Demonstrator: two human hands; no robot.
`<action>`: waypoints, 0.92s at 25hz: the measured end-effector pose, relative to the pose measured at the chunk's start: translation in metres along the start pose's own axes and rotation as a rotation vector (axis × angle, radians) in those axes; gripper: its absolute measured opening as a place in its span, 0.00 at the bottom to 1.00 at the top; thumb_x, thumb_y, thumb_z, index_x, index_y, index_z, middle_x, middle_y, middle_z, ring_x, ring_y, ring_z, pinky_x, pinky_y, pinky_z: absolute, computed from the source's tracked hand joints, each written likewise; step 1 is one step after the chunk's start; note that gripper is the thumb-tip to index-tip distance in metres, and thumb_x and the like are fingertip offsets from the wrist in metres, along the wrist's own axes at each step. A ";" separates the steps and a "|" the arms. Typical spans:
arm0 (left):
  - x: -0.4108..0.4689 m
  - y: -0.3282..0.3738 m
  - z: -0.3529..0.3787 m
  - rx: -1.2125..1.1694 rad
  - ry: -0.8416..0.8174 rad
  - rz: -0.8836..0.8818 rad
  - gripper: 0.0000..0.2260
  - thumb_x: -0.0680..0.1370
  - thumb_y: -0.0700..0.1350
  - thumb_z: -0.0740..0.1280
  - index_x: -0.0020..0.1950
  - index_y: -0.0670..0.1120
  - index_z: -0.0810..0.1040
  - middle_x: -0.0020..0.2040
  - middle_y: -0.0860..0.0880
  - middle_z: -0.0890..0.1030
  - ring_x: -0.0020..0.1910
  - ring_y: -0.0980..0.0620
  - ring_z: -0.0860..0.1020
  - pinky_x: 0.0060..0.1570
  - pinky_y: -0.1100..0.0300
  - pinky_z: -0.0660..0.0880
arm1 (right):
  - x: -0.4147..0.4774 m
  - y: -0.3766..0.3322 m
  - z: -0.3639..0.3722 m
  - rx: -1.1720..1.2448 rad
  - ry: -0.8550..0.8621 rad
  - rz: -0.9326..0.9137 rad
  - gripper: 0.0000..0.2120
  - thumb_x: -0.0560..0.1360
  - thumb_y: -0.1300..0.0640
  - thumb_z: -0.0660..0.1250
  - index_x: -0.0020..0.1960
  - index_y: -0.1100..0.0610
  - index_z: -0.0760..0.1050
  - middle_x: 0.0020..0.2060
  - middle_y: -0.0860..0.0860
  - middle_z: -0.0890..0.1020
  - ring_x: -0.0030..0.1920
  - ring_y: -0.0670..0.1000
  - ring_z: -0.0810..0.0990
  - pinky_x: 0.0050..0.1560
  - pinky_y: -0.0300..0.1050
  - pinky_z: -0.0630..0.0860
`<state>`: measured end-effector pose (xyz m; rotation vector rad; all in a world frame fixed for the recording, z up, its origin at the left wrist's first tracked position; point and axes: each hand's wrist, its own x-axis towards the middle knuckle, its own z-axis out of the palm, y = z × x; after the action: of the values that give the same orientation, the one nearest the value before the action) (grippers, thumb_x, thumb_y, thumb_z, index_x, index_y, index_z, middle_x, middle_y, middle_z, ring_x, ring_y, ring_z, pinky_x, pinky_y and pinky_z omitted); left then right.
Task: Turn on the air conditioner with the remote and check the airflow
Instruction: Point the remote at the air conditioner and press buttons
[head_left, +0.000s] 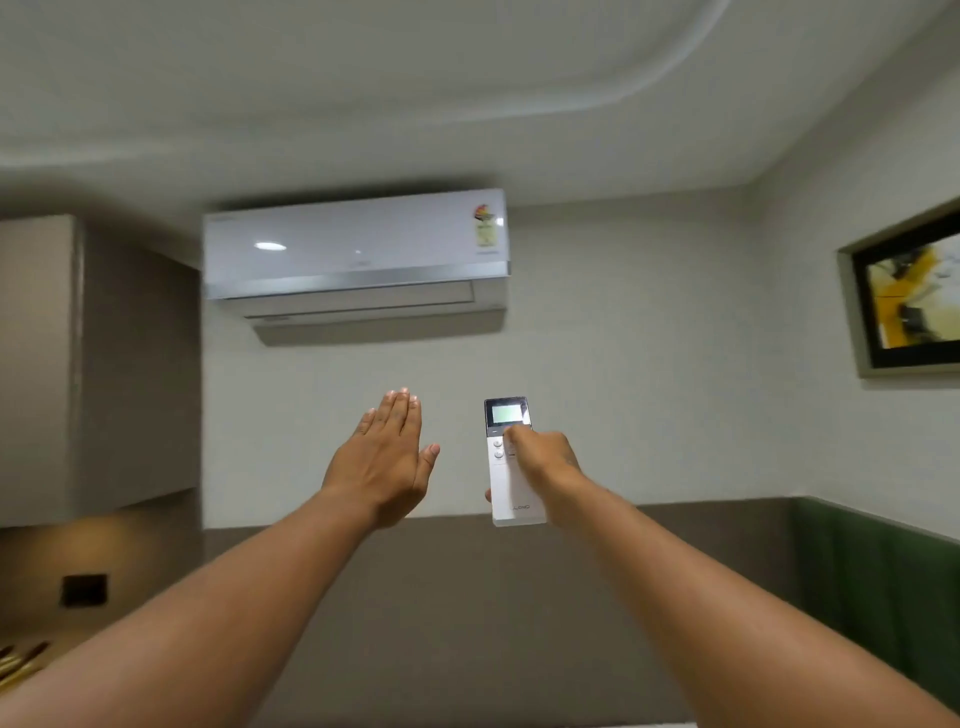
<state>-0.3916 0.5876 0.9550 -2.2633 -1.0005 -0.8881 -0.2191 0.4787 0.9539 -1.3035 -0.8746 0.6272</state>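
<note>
A white split air conditioner (356, 254) hangs high on the wall ahead, with a colourful sticker at its right end; its bottom flap looks nearly shut. My right hand (545, 460) grips a slim white remote (514, 493) with a lit screen at the top, pointed up at the unit, thumb on the buttons just below the screen. My left hand (387, 457) is raised below the unit, flat, palm facing away, fingers together and thumb apart, holding nothing.
A tall grey cabinet (78, 364) fills the left side. A framed yellow-and-black picture (909, 296) hangs on the right wall above green padded panelling (872, 571). A dark switch plate (84, 590) sits low on the left.
</note>
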 end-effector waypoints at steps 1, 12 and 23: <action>-0.004 -0.015 -0.008 0.017 0.006 -0.018 0.30 0.81 0.57 0.43 0.78 0.42 0.42 0.80 0.44 0.43 0.78 0.49 0.42 0.75 0.54 0.42 | 0.001 -0.005 0.017 -0.002 -0.022 -0.010 0.11 0.79 0.57 0.60 0.53 0.60 0.78 0.50 0.62 0.87 0.51 0.68 0.91 0.44 0.51 0.87; -0.003 -0.062 -0.052 0.059 0.065 -0.111 0.30 0.82 0.57 0.44 0.79 0.42 0.42 0.80 0.44 0.43 0.78 0.49 0.42 0.74 0.54 0.41 | 0.003 -0.048 0.094 0.005 -0.084 -0.019 0.07 0.80 0.54 0.61 0.46 0.54 0.74 0.62 0.62 0.87 0.61 0.67 0.88 0.69 0.61 0.83; 0.009 -0.042 -0.034 0.047 0.059 -0.098 0.30 0.82 0.57 0.43 0.79 0.43 0.41 0.80 0.45 0.42 0.78 0.50 0.42 0.74 0.55 0.41 | 0.009 -0.052 0.082 -0.021 -0.049 -0.004 0.09 0.82 0.51 0.61 0.45 0.53 0.74 0.60 0.61 0.88 0.61 0.66 0.89 0.67 0.57 0.84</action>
<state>-0.4316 0.5943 0.9919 -2.1515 -1.1020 -0.9566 -0.2866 0.5216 1.0093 -1.3091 -0.9259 0.6509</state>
